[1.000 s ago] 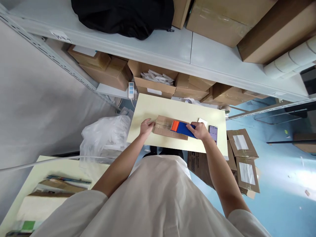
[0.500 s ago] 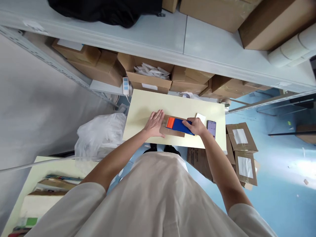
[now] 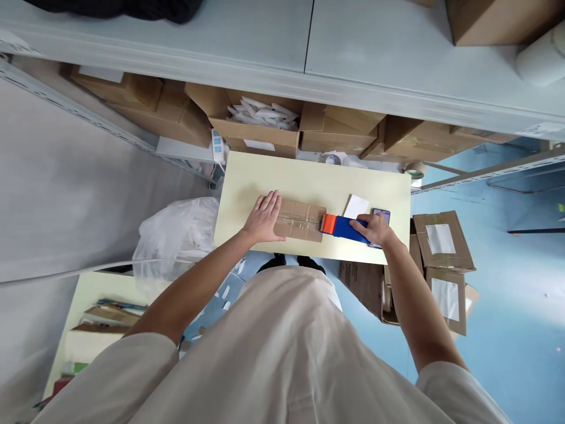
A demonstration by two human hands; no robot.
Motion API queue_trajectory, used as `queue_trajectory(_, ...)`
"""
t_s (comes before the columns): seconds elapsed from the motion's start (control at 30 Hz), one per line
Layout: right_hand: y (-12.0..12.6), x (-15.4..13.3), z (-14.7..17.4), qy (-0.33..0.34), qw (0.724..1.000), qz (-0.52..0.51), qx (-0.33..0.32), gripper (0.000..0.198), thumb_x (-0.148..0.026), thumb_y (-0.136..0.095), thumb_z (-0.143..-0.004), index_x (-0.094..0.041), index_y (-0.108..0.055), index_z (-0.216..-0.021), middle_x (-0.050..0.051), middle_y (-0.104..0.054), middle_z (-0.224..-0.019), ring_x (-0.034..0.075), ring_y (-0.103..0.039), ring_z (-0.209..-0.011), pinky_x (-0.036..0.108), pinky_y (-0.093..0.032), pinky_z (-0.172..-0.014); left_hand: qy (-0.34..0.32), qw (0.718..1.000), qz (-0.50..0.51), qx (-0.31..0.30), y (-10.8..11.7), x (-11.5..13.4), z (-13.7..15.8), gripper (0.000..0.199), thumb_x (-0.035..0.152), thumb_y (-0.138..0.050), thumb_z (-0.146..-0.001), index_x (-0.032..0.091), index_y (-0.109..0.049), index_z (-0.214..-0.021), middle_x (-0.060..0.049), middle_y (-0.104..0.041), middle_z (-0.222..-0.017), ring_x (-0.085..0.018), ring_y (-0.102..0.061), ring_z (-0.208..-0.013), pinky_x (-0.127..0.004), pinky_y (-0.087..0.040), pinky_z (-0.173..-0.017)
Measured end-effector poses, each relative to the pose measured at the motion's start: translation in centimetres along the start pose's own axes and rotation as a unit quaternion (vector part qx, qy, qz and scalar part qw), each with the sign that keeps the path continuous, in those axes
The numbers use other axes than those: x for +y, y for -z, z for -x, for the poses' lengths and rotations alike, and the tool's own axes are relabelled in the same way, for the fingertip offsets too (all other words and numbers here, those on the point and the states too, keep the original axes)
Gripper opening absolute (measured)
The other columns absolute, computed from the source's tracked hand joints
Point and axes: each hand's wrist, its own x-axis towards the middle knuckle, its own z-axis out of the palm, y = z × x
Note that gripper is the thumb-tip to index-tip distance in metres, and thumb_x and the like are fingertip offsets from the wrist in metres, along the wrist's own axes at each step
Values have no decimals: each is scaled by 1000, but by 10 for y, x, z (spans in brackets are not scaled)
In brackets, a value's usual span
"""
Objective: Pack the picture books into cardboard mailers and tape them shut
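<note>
A small flat cardboard box lies on the cream table, with shiny clear tape along its middle seam. My left hand rests flat on the box's left end, fingers stretched and thumb apart. In my right hand is a blue tape dispenser with an orange head, its fingers wrapped round the blue body. The orange end touches or nearly touches the box's right edge. Partly under my right hand lies a phone, and a white card is just left of it.
Behind the table, a shelf holds open cartons, one with white packets. Tape rolls sit at the table's far edge. A plastic bag is at the left, stacked cartons stand on the floor at right.
My right hand has drawn the tape dispenser rightward, from over the box to its right edge, uncovering the taped seam. My left hand stays on the box's left end. The view has shifted slightly.
</note>
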Motion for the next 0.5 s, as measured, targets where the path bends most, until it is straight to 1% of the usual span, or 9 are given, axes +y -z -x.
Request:
queue_trajectory(0.1, -9, -1, -14, 25, 1000, -14, 8, 50, -60, -42, -85, -20, -59, -61, 1, -56, -53, 15, -50, -52, 27, -36, -56, 16, 1000, -6, -13, 7, -10, 5, 130, 68, -71, -56, 1, -11, -151, -24, -8, -158, -38, -5, -146, -47, 2, -118)
queue_trajectory(0.17, -14, -13, -29, 46, 999, -25, 6, 49, -60, -43, -85, -20, -57, -61, 1, -54, -53, 14, -48, -53, 27, -36, -57, 37, 999, -20, -16, 14, -18, 9, 132, 69, -70, -56, 0, -10, -150, -26, -7, -158, -39, -4, -146, -49, 4, -117)
queue_trajectory(0.23, -18, -28, -46, 65, 997, -34, 4, 47, -59, -44, -84, -20, -57, -60, 1, -52, -53, 14, -47, -53, 27, -36, -57, 63, 997, -42, -22, 20, -20, 10, 135, 72, -69, -54, -1, -9, -150, -27, -6, -157, -40, -2, -146, -52, 8, -116)
queue_trajectory(0.3, -23, -42, -62, 81, 996, -42, -1, 45, -57, -46, -84, -20, -56, -60, 0, -50, -52, 13, -46, -52, 26, -35, -56, 72, 995, -60, -38, 22, -13, 5, 135, 76, -67, -55, -1, -10, -150, -27, -5, -157, -41, 0, -146, -54, 11, -114)
queue_trajectory(0.37, -29, -54, -73, 95, 994, -50, -10, 44, -55, -46, -84, -20, -54, -58, 0, -48, -51, 13, -44, -52, 26, -34, -55, 54, 995, -60, -52, 18, 2, -4, 131, 77, -63, -58, 0, -11, -151, -25, -5, -158, -40, 0, -146, -53, 10, -115)
queue_trajectory(0.43, -34, -61, -78, 102, 992, -67, -23, 43, -54, -46, -84, -20, -52, -58, 0, -47, -51, 12, -43, -51, 26, -34, -54, 33, 997, -45, -48, 10, 18, -15, 130, 78, -61, -60, 0, -11, -150, -25, -6, -158, -39, -1, -146, -50, 8, -116)
queue_trajectory(0.5, -39, -61, -80, 100, 990, -93, -41, 44, -55, -45, -84, -20, -52, -59, -1, -46, -51, 11, -41, -50, 25, -33, -52, 32, 998, -30, -34, 2, 28, -23, 130, 78, -61, -60, -2, -11, -150, -25, -6, -158, -39, -3, -146, -48, 7, -116)
